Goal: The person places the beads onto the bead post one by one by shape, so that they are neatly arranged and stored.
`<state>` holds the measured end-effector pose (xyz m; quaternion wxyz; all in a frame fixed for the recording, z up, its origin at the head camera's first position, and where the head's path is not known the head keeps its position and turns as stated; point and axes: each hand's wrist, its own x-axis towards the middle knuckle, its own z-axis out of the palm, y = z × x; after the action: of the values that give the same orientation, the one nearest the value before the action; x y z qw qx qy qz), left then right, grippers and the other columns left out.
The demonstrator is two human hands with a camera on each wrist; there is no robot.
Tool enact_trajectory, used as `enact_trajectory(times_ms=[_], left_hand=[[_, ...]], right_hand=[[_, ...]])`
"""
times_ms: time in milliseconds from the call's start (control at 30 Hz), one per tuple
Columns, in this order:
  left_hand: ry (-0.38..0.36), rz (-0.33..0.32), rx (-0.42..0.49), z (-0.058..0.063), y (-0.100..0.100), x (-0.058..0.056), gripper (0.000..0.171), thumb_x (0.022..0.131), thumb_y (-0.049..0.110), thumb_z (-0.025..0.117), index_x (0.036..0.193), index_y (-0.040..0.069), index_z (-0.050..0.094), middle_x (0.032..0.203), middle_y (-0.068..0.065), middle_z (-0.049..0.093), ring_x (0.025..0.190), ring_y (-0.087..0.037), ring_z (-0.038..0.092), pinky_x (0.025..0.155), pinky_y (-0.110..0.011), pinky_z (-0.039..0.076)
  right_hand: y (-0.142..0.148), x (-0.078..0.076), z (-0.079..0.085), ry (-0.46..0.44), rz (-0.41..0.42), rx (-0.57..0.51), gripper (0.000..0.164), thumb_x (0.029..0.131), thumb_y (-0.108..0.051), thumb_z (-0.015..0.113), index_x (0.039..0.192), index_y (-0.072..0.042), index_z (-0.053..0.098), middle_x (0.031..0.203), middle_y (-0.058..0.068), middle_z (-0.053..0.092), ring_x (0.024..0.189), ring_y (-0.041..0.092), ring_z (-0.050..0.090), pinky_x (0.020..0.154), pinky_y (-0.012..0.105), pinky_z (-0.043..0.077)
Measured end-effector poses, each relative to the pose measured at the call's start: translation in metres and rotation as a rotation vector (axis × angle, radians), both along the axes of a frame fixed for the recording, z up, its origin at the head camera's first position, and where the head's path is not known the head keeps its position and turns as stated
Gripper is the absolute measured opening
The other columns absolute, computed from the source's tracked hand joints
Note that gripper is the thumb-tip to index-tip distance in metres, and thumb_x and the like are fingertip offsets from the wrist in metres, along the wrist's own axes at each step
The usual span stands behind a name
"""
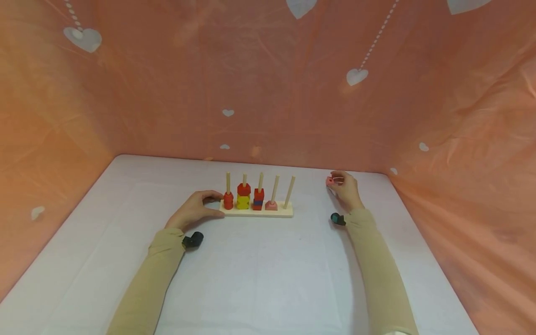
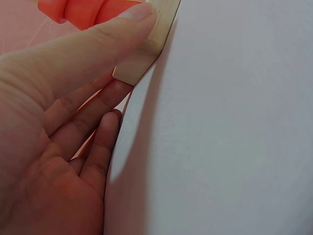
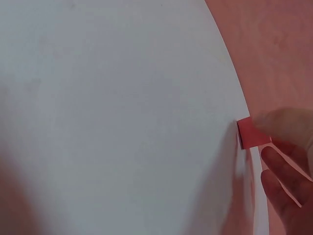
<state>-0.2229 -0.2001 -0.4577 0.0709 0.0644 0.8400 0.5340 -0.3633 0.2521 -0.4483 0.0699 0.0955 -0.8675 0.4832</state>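
Observation:
A wooden peg stacker base (image 1: 257,214) with several upright pegs stands on the white table. My left hand (image 1: 194,208) grips its left end, thumb on the near side; in the left wrist view the thumb (image 2: 93,54) lies over the wood and fingers reach behind it. Red beads (image 1: 228,201) sit on the leftmost peg, red above yellow pieces (image 1: 243,201) on the second, red and blue pieces (image 1: 258,199) on the third. A pink piece (image 1: 271,205) is on the fourth; the rightmost peg (image 1: 290,192) is bare. To the right, my right hand (image 1: 345,190) pinches a small pinkish-red block (image 3: 253,132) with a hole.
The white table (image 1: 259,274) runs back to an orange-pink cloth (image 1: 259,93) with white hearts, which also hangs at both sides. A dark wrist camera (image 1: 193,240) sits at the left sleeve, another camera (image 1: 337,219) at the right.

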Motion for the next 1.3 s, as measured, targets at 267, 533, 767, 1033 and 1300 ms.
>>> enact_trajectory(times_ms=[267,533,767,1033,1300], left_hand=[[-0.006,0.002,-0.001,0.0012,0.0005,-0.0002,0.063,0.071,0.025,0.086,0.124,0.005,0.059,0.127,-0.011,0.057,0.122,-0.028,0.047,0.107,-0.045,0.033],[-0.011,0.004,0.01,0.0023,0.0012,0.0,0.063,0.071,0.024,0.086,0.125,0.006,0.059,0.128,-0.011,0.056,0.123,-0.028,0.045,0.108,-0.045,0.032],[-0.017,0.006,0.02,0.0017,0.0005,0.0004,0.062,0.072,0.023,0.086,0.125,0.005,0.058,0.129,-0.011,0.056,0.123,-0.029,0.045,0.108,-0.046,0.032],[-0.02,0.013,0.025,0.0004,0.0005,0.0013,0.063,0.072,0.023,0.086,0.125,0.005,0.058,0.13,-0.012,0.055,0.124,-0.029,0.045,0.108,-0.046,0.031],[-0.019,0.011,0.029,0.0005,0.0016,0.0015,0.06,0.073,0.022,0.085,0.125,0.006,0.059,0.129,-0.011,0.056,0.123,-0.029,0.045,0.108,-0.046,0.032]], right_hand=[[-0.0051,-0.0007,-0.0001,-0.01,-0.015,-0.021,0.036,0.085,-0.002,0.07,0.117,0.008,0.058,0.113,0.022,0.06,0.1,0.032,0.058,0.079,0.024,0.049],[-0.0062,0.0023,0.0044,-0.027,0.01,0.037,0.036,0.087,-0.004,0.07,0.119,0.007,0.058,0.112,0.021,0.06,0.101,0.033,0.058,0.081,0.029,0.051],[-0.0053,0.0051,0.0067,-0.077,0.035,0.127,0.033,0.087,0.003,0.065,0.12,0.006,0.057,0.107,0.021,0.059,0.097,0.03,0.054,0.083,0.035,0.048],[-0.0064,0.0068,0.0056,-0.156,0.03,0.118,0.035,0.089,0.006,0.061,0.123,0.007,0.053,0.112,0.022,0.054,0.099,0.032,0.05,0.09,0.039,0.047],[-0.0014,0.0081,0.0002,-0.113,0.017,0.086,0.033,0.09,-0.006,0.066,0.12,0.004,0.058,0.11,0.019,0.058,0.096,0.028,0.053,0.077,0.025,0.048]])
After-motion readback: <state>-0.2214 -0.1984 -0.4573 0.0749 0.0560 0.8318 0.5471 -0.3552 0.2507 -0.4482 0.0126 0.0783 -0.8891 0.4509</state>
